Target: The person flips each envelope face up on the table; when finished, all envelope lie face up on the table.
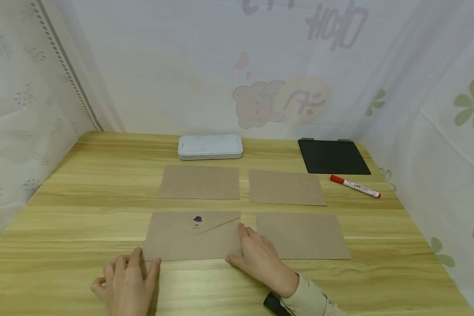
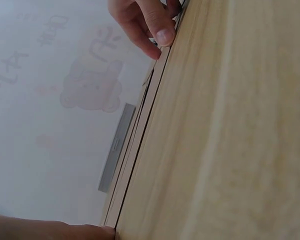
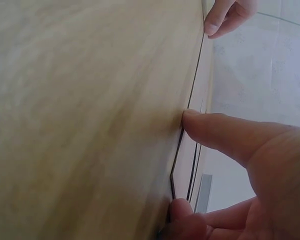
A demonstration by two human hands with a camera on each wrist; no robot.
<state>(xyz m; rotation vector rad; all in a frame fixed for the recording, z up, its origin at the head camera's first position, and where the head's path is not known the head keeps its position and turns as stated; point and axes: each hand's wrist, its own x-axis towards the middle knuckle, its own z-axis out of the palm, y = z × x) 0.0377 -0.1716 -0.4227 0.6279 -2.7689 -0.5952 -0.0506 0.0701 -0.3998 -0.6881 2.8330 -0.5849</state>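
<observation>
Our wooden table [image 1: 83, 197] bears three placed brown rectangles [image 1: 200, 183]; straightening the envelope [image 1: 181, 239] perhaps remains. Left hand [image 1: 127, 281] and right hand [image 1: 260, 259] touch it without gripping.

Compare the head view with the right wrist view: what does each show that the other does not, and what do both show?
Head only: the black spiral-bound notebook, the white red-capped marker and the dark hat print on the brown paper envelope. Right wrist only: a close, table-level look along that envelope's near edge. Both: the left hand, right hand, envelope, yellowish wood-grain table and white rectangular case, partly hidden in the right wrist view.
</observation>
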